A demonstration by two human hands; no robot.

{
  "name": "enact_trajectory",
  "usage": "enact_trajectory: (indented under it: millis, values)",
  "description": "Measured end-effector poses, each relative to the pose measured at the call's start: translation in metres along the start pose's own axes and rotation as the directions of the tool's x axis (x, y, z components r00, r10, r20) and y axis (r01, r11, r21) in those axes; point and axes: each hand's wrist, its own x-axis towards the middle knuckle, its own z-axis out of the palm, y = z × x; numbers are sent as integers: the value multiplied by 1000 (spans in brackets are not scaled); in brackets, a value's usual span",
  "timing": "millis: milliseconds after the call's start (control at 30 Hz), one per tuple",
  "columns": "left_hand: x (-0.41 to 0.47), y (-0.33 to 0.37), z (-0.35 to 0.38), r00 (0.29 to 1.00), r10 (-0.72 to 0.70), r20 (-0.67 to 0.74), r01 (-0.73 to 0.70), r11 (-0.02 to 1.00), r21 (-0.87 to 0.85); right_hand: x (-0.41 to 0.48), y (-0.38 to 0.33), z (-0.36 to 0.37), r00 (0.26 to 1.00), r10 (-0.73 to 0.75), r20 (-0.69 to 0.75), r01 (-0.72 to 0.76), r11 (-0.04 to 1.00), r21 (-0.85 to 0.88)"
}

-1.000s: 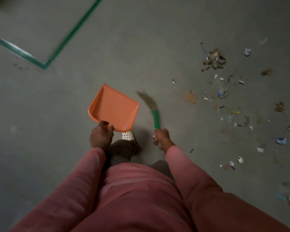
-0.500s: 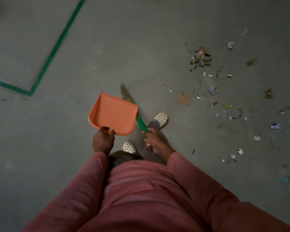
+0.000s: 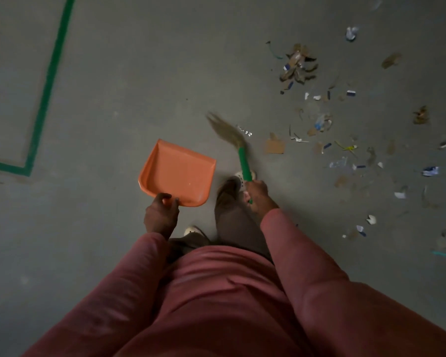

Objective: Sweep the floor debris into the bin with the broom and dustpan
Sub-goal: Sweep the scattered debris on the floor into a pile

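Note:
My left hand [image 3: 161, 215] grips the near edge of an orange dustpan [image 3: 178, 171], held level above the floor with nothing in it. In my right hand [image 3: 258, 194] is the green handle of a short broom [image 3: 243, 163]; its straw bristles [image 3: 225, 131] point forward and left, blurred. Debris [image 3: 298, 65] of cardboard scraps, paper and plastic bits is scattered over the grey floor to the right, beyond the broom. A brown cardboard piece [image 3: 274, 145] lies just right of the bristles. No bin is in view.
Green tape [image 3: 47, 91] marks a rectangle on the floor at the left. My feet in white perforated shoes [image 3: 242, 176] stand below the hands. Bare concrete floor [image 3: 139, 60] stretches ahead and left.
The broom has come out from behind the dustpan and swung to the right, toward the debris. My right foot has stepped forward. The dustpan stays in my left hand.

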Motion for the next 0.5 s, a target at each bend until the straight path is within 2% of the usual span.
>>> enact_trajectory:
  millis: [100,200,300,400,500]
  values:
    - [18,40,6,999,41,30,-43,998,48,30,-45,-28,987,122,-100,-95,967,238]
    - [35,79,13,996,71,55,-76,993,88,46,-80,-34,961,193,-199,-101,913,395]
    - [46,120,21,995,93,42,-95,994,55,31,-95,-14,963,115,-245,-40,955,293]
    - [53,157,27,995,100,21,-101,994,44,10,-75,-6,982,32,-186,7,978,208]
    - [60,182,31,994,107,17,-108,993,45,22,-48,-21,999,-8,-42,5,997,-75]
